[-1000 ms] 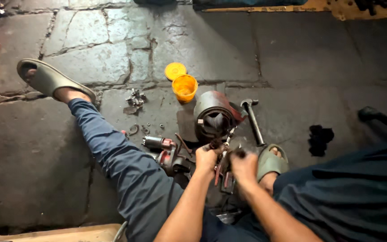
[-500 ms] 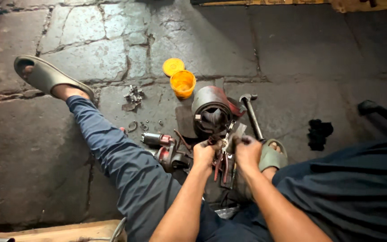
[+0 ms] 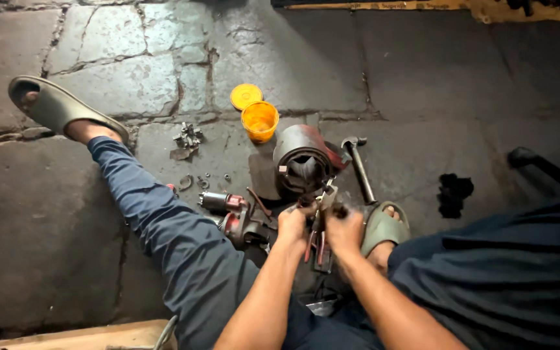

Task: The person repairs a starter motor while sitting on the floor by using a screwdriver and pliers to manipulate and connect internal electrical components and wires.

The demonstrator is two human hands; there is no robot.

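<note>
Cracked, grimy stone floor point(image 3: 131, 71), dim; yellow cup point(image 3: 260, 120) far, loose bolts point(image 3: 188, 137) left; both hands point(image 3: 322, 227) closed gripping red-handled pliers point(image 3: 314, 236) near.

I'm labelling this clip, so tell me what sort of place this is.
Probably an informal repair workshop, with work done on the stone floor. A hammer, a cylindrical metal motor housing and a small pile of loose metal parts lie around the seated person.
</note>
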